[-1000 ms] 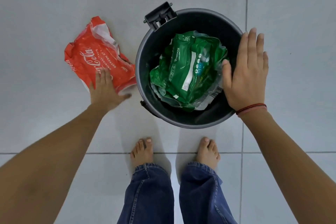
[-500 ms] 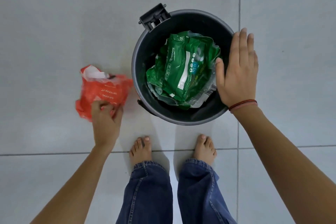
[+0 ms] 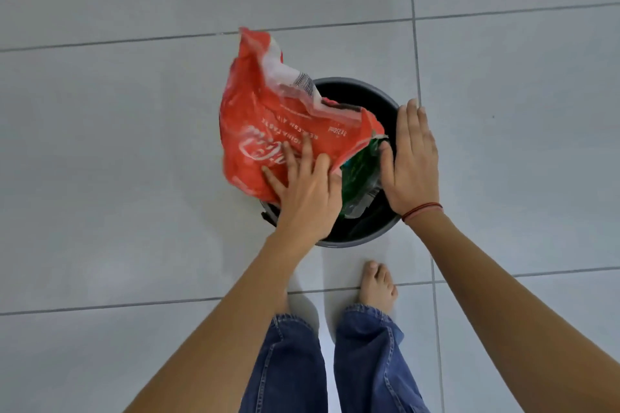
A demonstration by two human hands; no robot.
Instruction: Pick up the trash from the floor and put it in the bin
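My left hand (image 3: 307, 189) grips the lower edge of a crumpled red plastic wrapper (image 3: 268, 131) with white lettering, held up over the left half of the dark round bin (image 3: 360, 238). A green plastic wrapper (image 3: 360, 174) lies inside the bin, partly hidden by the red one. My right hand (image 3: 411, 161) is flat with its fingers together, resting at the bin's right rim and holding nothing.
The floor is pale grey tile with thin dark joints (image 3: 416, 54). My bare right foot (image 3: 377, 285) and blue jeans legs (image 3: 365, 362) stand just in front of the bin. The bin's left side and handle are hidden behind the red wrapper.
My left hand lifted the red wrapper off the floor at the left and carried it right, above the bin. The right hand stayed at the rim. The view shifted.
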